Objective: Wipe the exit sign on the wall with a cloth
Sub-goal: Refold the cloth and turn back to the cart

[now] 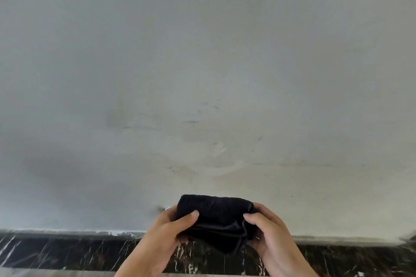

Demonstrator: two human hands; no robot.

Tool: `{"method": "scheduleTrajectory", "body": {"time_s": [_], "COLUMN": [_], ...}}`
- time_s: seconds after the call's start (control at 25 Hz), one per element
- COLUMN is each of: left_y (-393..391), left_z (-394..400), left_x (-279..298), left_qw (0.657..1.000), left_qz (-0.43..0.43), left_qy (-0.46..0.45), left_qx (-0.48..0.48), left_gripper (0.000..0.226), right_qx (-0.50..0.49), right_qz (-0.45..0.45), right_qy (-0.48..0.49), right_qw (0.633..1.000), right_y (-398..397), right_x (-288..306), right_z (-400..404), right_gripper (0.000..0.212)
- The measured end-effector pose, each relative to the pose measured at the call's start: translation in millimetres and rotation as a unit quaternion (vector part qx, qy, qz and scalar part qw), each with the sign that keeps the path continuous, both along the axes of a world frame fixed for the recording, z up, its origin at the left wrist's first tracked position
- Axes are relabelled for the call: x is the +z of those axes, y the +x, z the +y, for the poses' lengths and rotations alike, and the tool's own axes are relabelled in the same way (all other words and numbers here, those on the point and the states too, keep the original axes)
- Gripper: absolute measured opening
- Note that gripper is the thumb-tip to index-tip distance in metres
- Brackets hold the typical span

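Observation:
A black cloth, folded into a thick pad, is held low in the middle of the view in front of a grey wall. My left hand grips its left side, thumb on top. My right hand grips its right side, thumb pressed on the folded edges. No exit sign shows in this view. A small pale object peeks out just left of the cloth, mostly hidden behind my left hand.
The wall carries faint scuffs and smears around its lower middle. A black marble skirting with white veins runs along the wall's base. A strip of pale floor shows at the bottom left.

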State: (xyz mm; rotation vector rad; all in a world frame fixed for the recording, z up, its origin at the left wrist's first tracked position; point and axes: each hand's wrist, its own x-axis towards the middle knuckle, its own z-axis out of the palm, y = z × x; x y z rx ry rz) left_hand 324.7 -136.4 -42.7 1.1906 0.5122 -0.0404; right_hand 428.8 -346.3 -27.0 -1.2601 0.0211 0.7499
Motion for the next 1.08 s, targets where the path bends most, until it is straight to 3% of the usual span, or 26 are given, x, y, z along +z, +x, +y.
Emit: {"method": "scheduleTrajectory", "body": {"time_s": [0.08,0.2,0.4,0.6,0.76,1.08], "left_y": [-10.8,-27.4,-69.4,-130.8,-196.3,-310.2], "left_z": [-11.6,-31.1,-37.0,-19.1,10.5,81.1], "left_x": [34.1,65.6,78.6,80.7,85.7,86.6], "left_qw": [1.0,0.997,0.989,0.974,0.949,0.867], "left_qz": [-0.013,-0.017,-0.017,0.013,0.031,0.024], "left_qy": [-0.011,-0.055,-0.066,-0.037,-0.022,-0.015], "left_qx": [0.011,0.051,0.13,0.223,0.312,0.498], "left_gripper": [0.03,0.037,0.043,0.032,0.023,0.017], "right_qx": [0.014,0.056,0.047,0.128,0.212,0.355], "right_qz": [0.035,0.041,-0.004,-0.003,-0.003,-0.022], "right_qy": [0.033,0.043,-0.007,-0.017,-0.037,-0.022], "right_qw": [0.999,0.997,0.999,0.992,0.977,0.934], "right_y": [-8.0,-24.6,-43.3,-68.5,-104.5,-197.7], "right_x": [34.4,62.1,68.9,72.1,76.2,86.8], "right_z": [-8.4,-12.2,-2.6,38.7,103.9,252.8], "right_gripper": [0.018,0.035,0.03,0.029,0.021,0.029]}}
